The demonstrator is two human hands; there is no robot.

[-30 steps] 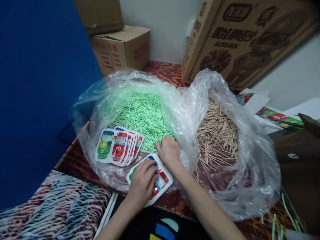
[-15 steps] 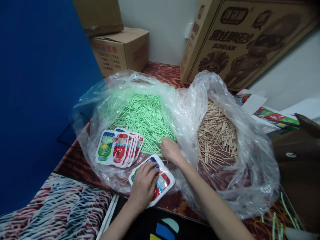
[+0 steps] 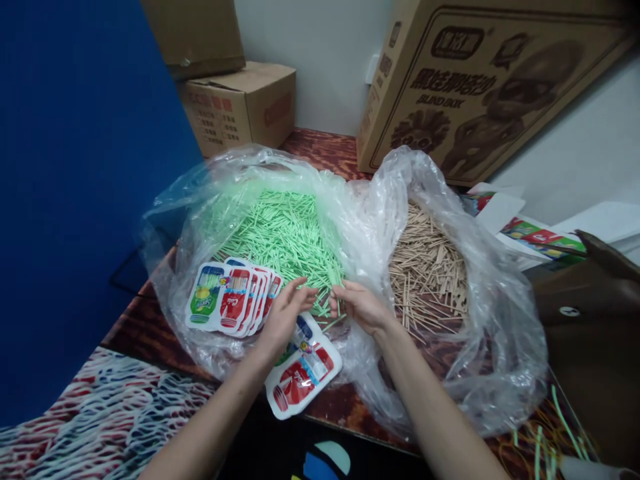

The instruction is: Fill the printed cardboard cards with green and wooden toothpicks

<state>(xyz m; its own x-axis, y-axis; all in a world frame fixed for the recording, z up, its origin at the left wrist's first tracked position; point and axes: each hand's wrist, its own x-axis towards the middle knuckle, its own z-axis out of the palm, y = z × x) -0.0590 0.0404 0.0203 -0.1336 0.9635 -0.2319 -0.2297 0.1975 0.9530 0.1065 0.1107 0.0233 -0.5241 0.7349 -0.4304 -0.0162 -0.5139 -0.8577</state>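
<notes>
My right hand [image 3: 361,306] is pinched on a small bunch of green sticks [image 3: 334,306] at the near edge of the heap of green sticks [image 3: 280,230] in the clear plastic bag [image 3: 210,200]. My left hand [image 3: 286,313] is raised beside it with fingers apart, fingertips close to the same bunch. Below my left hand lies a small stack of printed drink-bottle cards [image 3: 303,375] with a red one on top. A fanned row of the same cards [image 3: 230,300] lies in the bag to the left.
A second clear bag [image 3: 495,347] on the right holds plain wooden sticks [image 3: 427,270]. Cardboard boxes [image 3: 240,103] stand at the back, a large printed box [image 3: 475,80] leans on the wall. A blue panel [image 3: 75,167] stands left. Printed sheets [image 3: 540,233] lie right.
My left hand lifted off the card stack and rose toward my right hand. My right hand lifted a few green sticks out of the heap.
</notes>
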